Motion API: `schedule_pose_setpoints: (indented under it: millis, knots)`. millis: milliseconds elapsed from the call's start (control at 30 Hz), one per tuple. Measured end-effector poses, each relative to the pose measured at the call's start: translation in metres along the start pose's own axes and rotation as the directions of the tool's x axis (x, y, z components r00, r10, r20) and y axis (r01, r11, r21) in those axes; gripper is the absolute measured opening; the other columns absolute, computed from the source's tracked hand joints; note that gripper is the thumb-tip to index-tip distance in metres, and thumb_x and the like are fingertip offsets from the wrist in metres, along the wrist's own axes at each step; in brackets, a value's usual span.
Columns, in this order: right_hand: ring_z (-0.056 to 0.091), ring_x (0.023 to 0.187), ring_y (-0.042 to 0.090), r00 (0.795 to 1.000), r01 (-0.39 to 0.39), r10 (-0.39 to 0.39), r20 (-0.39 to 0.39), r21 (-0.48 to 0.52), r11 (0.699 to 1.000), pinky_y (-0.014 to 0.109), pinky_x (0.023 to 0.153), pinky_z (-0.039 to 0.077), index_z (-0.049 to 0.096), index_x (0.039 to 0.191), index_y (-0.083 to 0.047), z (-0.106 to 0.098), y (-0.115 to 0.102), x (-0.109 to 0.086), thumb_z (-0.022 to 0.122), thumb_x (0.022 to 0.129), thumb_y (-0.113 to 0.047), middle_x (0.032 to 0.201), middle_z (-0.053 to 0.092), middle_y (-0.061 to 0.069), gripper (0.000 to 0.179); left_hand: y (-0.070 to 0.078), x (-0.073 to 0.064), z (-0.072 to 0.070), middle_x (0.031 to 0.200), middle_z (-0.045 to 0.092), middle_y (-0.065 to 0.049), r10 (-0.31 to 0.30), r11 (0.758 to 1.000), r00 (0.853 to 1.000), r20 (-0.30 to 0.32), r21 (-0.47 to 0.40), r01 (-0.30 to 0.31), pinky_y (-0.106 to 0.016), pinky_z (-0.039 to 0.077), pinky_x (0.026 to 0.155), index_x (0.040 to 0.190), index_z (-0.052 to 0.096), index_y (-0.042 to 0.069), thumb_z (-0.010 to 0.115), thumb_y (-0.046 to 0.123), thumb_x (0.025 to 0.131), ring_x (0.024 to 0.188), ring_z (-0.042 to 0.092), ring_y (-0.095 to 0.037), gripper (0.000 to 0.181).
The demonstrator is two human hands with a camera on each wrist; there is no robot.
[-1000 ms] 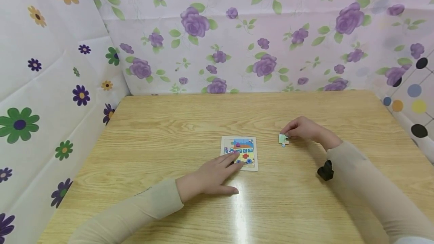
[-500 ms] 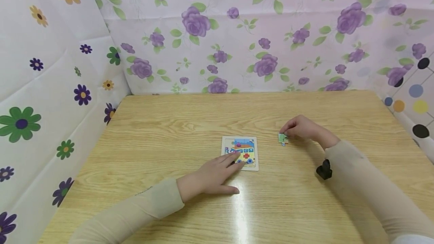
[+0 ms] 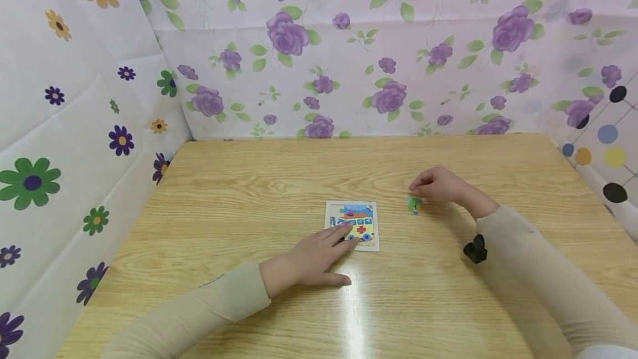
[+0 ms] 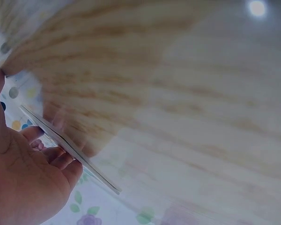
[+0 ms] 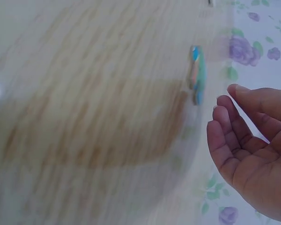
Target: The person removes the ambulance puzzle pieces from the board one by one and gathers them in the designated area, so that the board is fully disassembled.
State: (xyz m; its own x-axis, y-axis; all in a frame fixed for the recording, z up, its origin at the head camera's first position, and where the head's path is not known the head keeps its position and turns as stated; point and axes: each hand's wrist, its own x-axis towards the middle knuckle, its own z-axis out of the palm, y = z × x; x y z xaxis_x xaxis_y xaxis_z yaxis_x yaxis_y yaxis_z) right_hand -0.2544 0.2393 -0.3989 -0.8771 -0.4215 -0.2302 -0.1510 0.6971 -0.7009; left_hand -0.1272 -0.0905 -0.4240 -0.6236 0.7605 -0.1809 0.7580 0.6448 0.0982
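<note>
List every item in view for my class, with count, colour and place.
Wood-grain table: 1, light brown, below everything
Jigsaw frame: 1, whitish, near table's middle
Ambulance picture: 1, mainly yellow and blue with red cross, inside frame
Loose jigsaw piece: 1, green and blue, right of frame
Rose-print cloth: 1, whitish with purple roses, behind table
Daisy-print cloth: 1, white with multicoloured daisies, left
Dotted cloth: 1, white with coloured dots, right
Black attachment: 1, black, by right cuff
Sleeves: 2, beige, both arms
Left hand: 1, fingers over jigsaw
Right hand: 1, beside loose piece, apart from it
</note>
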Motion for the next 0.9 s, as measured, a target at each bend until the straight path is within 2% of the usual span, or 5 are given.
schedule_pose_setpoints:
  millis: [233, 467, 633, 900]
  knots:
    - [0.06, 0.108, 0.032, 0.999, 0.033, -0.034, -0.014, -0.048, 0.998, 0.043, 0.088, 0.05, 0.069, 0.109, 0.001, 0.004, -0.017, 0.002, 0.056, 0.094, -0.011, 0.117, 0.065, 0.021, 0.023, -0.001, 0.0, 0.0, 0.159, 0.016, -0.01, -0.009, 1.0, 1.0, 0.005, -0.001, 0.009, -0.036, 0.023, 0.117, 0.152, 0.024, 0.017, 0.044, 0.064, 0.091, 0.146, 0.018, -0.025, 0.08]
    - [0.061, 0.104, 0.029, 0.996, 0.088, -0.088, 0.006, -0.077, 0.993, 0.043, 0.087, 0.05, 0.069, 0.108, 0.0, 0.011, -0.036, 0.01, 0.057, 0.094, -0.012, 0.114, 0.067, 0.018, 0.022, -0.001, -0.001, 0.0, 0.159, 0.015, -0.011, -0.008, 1.0, 1.0, 0.009, -0.023, 0.008, -0.037, 0.024, 0.116, 0.152, 0.024, 0.017, 0.045, 0.063, 0.091, 0.146, 0.018, -0.025, 0.079]
    - [0.062, 0.105, 0.03, 0.993, 0.119, -0.118, 0.009, -0.067, 0.991, 0.045, 0.089, 0.05, 0.07, 0.106, 0.001, 0.018, -0.046, 0.017, 0.058, 0.093, -0.01, 0.113, 0.067, 0.018, 0.021, -0.001, -0.001, 0.0, 0.159, 0.017, -0.011, 0.0, 1.0, 1.0, -0.008, -0.02, 0.0, -0.037, 0.024, 0.116, 0.152, 0.025, 0.016, 0.045, 0.063, 0.091, 0.146, 0.019, -0.026, 0.079]
    - [0.063, 0.101, 0.025, 0.989, 0.147, -0.145, 0.036, -0.045, 0.988, 0.042, 0.088, 0.051, 0.07, 0.107, 0.001, 0.032, -0.062, 0.027, 0.059, 0.093, -0.01, 0.109, 0.069, 0.015, 0.02, -0.002, 0.0, 0.001, 0.159, 0.015, -0.01, -0.004, 1.0, 1.0, 0.001, -0.021, 0.004, -0.037, 0.024, 0.116, 0.152, 0.024, 0.017, 0.044, 0.064, 0.091, 0.146, 0.018, -0.025, 0.079]
